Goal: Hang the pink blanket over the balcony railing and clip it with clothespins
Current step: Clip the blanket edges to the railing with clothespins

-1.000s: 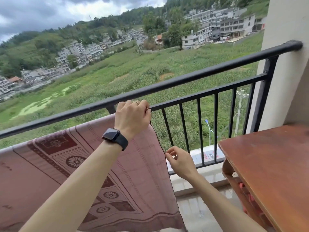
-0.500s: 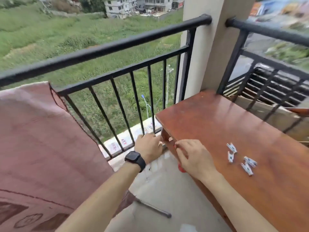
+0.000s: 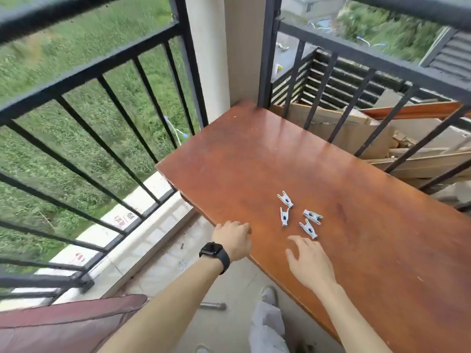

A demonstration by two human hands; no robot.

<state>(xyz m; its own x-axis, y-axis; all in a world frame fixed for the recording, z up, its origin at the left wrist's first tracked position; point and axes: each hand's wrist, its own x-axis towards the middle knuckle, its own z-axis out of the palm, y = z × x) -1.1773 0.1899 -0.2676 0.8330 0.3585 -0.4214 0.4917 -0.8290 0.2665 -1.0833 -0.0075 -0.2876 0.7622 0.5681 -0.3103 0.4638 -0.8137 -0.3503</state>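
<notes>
Four pale forked clothespins [image 3: 312, 216], glossy reddish wooden table [image 3: 254, 161], right hand [image 3: 309, 261] spread

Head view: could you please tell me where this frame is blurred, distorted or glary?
In the head view, motion blur smears the railing at upper left and wide-angle distortion bows its bars; the clothespins look sharp; soft sheen lies on the far end of the table.

Nothing truly legible: only red printed characters [image 3: 124, 218] on the white ledge [image 3: 153, 184] outside the balcony railing [image 3: 102, 64], too blurred and skewed to read, plus a dark, blank smartwatch [image 3: 212, 250] screen.
</notes>
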